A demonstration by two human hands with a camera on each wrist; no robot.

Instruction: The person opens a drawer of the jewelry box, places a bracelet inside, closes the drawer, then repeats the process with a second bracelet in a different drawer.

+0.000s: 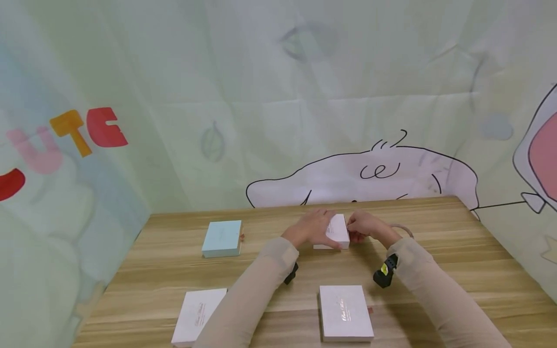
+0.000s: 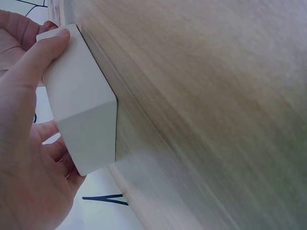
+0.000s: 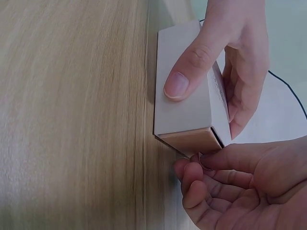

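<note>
A white drawer-style gift box (image 1: 338,228) lies near the table's back edge. My left hand (image 1: 312,227) holds it from the left, thumb along its near side (image 2: 79,86) and the other fingers over its top and far side. At the box's right end, my right hand (image 1: 366,225) pinches a small ribbon tab, mostly hidden by the fingertips (image 3: 194,191). The right wrist view shows the brown end of the inner drawer (image 3: 189,141), with a dark narrow gap along the sleeve's edge.
A light blue box (image 1: 222,238) with a brown tab stands at the back left. Two more white boxes lie nearer, one (image 1: 197,314) partly behind the left sleeve, another (image 1: 345,311) at front centre. A printed cloth (image 1: 270,121) hangs behind the wooden table (image 1: 143,280).
</note>
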